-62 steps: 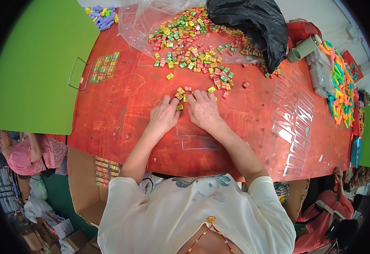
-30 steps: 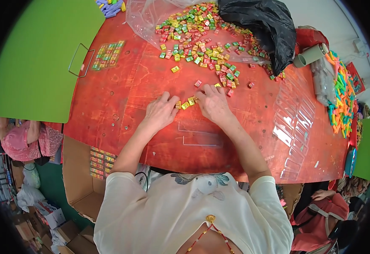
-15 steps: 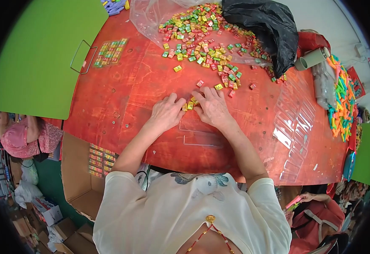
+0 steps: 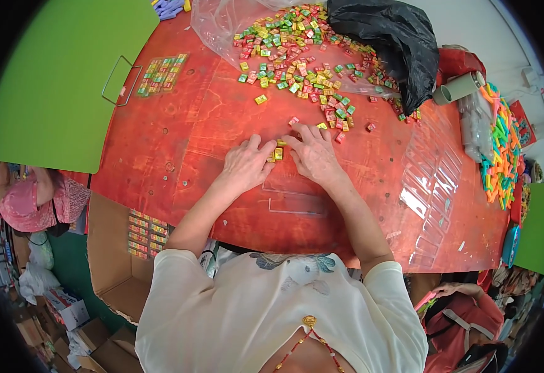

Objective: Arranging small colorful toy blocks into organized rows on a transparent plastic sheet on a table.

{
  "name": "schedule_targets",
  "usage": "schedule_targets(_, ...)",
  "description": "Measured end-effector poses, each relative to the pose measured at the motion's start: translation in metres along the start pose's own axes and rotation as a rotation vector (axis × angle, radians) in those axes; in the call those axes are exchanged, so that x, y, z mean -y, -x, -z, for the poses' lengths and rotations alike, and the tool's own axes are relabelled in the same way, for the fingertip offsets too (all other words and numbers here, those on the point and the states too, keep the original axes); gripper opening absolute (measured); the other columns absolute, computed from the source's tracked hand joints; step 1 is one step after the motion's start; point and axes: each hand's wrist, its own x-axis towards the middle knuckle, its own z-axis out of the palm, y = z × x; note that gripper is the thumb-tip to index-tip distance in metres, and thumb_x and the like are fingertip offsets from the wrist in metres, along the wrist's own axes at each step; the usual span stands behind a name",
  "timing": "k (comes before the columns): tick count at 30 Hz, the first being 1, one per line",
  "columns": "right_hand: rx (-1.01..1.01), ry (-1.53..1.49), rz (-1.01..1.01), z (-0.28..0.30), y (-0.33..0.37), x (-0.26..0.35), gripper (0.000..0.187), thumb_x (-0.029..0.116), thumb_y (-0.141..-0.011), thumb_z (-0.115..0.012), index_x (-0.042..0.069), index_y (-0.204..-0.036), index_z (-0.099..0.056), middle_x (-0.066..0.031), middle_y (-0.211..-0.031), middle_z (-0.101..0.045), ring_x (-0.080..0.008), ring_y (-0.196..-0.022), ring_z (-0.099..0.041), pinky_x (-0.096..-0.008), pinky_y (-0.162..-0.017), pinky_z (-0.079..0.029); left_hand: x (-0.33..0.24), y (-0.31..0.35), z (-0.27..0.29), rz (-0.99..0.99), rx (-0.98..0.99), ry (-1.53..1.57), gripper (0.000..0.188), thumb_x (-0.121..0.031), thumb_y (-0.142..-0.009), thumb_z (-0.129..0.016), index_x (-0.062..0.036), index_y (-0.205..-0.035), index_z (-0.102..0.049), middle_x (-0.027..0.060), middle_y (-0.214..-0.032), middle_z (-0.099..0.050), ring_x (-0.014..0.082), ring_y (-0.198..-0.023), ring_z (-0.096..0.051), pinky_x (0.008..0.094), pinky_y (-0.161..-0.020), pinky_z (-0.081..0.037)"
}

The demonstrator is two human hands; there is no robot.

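Observation:
Several small yellow boxes [image 4: 278, 154] stand together on the red table between my two hands. My left hand [image 4: 242, 164] is curled at their left side, thumb and fingertips closed against a yellow box. At their far right side, my right hand [image 4: 314, 156] pinches at another yellow box, partly hidden behind its fingers. Just nearer to me lies a clear plastic tray [image 4: 297, 204], partly covered by my hands. A few loose red and yellow boxes [image 4: 340, 124] rest just beyond my right hand.
A big heap of small coloured boxes [image 4: 303, 68] spills from a clear bag at the far side, beside a black bag [image 4: 384, 43]. Empty clear trays [image 4: 433, 180] lie right. A filled tray [image 4: 163, 74] sits far left; a carton [image 4: 113, 255] holds more. Co-workers sit on both sides.
My right fingers have shifted slightly left and away from me, and the yellow box at their tips has moved with them. My left hand has barely moved.

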Motion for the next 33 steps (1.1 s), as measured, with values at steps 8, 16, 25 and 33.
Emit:
schedule_targets(8, -0.085, 0.022, 0.003, -0.009, 0.01, 0.009, 0.026, 0.014, -0.079, -0.072, 0.008, -0.104, -0.07, -0.0082, -0.119, -0.059, -0.027, -0.113, -0.055, -0.0456, -0.093, -0.04, 0.0, 0.0, -0.017, 0.018, -0.041, -0.029, 0.025, -0.023, -0.084, -0.071, -0.0088, -0.102, -0.061, 0.0134, -0.097, -0.056, 0.0323, -0.089, -0.065, 0.047, -0.071, -0.054)
schedule_targets(16, -0.091, -0.037, -0.05, -0.013, 0.008, 0.016, 0.026, 0.02, -0.081, -0.071, 0.007, -0.103, -0.067, -0.0099, -0.118, -0.059, -0.028, -0.113, -0.054, -0.0475, -0.095, -0.038, -0.012, 0.001, -0.018, 0.101, -0.104, -0.046, 0.024, -0.022, -0.082, -0.072, -0.0089, -0.098, -0.06, 0.0131, -0.096, -0.056, 0.0323, -0.088, -0.065, 0.047, -0.072, -0.054)
schedule_targets(25, -0.056, 0.007, -0.086, -0.015, 0.003, 0.015, 0.034, 0.019, -0.078, -0.074, 0.01, -0.11, -0.066, -0.0082, -0.12, -0.059, -0.0281, -0.114, -0.055, -0.0467, -0.097, -0.038, -0.011, 0.001, -0.019, 0.127, -0.086, -0.036, 0.025, -0.023, -0.082, -0.072, -0.0096, -0.099, -0.06, 0.0135, -0.097, -0.056, 0.0332, -0.089, -0.064, 0.0469, -0.071, -0.055)
schedule_targets(33, -0.1, -0.041, -0.097, -0.003, 0.012, 0.006, 0.035, 0.02, -0.079, -0.074, 0.009, -0.111, -0.066, -0.0082, -0.121, -0.058, -0.0279, -0.115, -0.054, -0.0471, -0.097, -0.037, -0.014, 0.002, -0.018, 0.131, -0.087, -0.042, 0.025, -0.026, -0.084, -0.071, -0.0099, -0.1, -0.06, 0.0142, -0.098, -0.055, 0.0337, -0.086, -0.065, 0.0471, -0.069, -0.054)
